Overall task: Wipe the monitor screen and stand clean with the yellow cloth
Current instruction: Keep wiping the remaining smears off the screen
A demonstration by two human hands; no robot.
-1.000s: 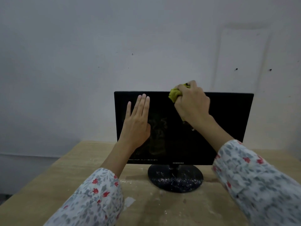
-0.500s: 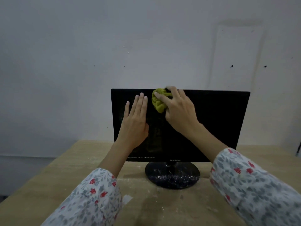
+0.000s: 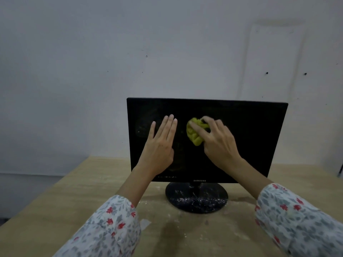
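Samsung monitor [image 3: 250, 138]: upright on wooden worktop [image 3: 55, 210], black screen dark, faint smudges at left and lower centre.
Monitor stand [image 3: 196, 200]: round black base, speckled with white dust, directly below the screen's lower bezel.
Yellow cloth [image 3: 194, 133]: bunched, pressed against the screen just left of centre, upper half.
Right hand [image 3: 218, 143]: fingers curled over the cloth, gripping it against the glass.
Left hand [image 3: 160, 143]: flat on the screen, fingers straight and together, just beside the cloth, not touching it.
Hands apart.
Sleeves [image 3: 300, 219]: white, floral print in red and grey.
Worktop: pale dust and a damp-looking patch in front of the base.
Wall [image 3: 92, 62]: plain grey-white, behind.
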